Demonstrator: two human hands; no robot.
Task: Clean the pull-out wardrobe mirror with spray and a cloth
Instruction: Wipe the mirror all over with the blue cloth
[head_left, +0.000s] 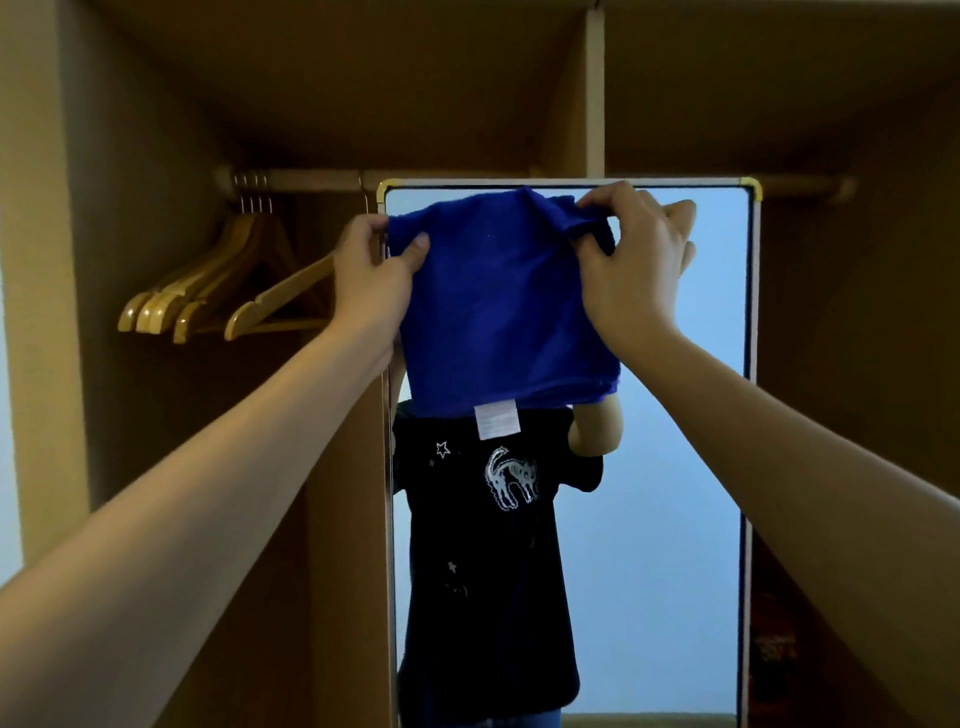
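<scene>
Blue cloth (498, 306) with white tag (497, 419), pinched by both hands, against mirror (675, 415)

Blue cloth (498, 306) with white tag (497, 420); honey-coloured wooden hangers (228, 280).

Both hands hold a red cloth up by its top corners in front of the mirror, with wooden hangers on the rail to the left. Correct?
Not quite: the head view shows the cloth is blue, not red. The left hand and right hand do hold its top corners before the mirror, hangers left.
</scene>
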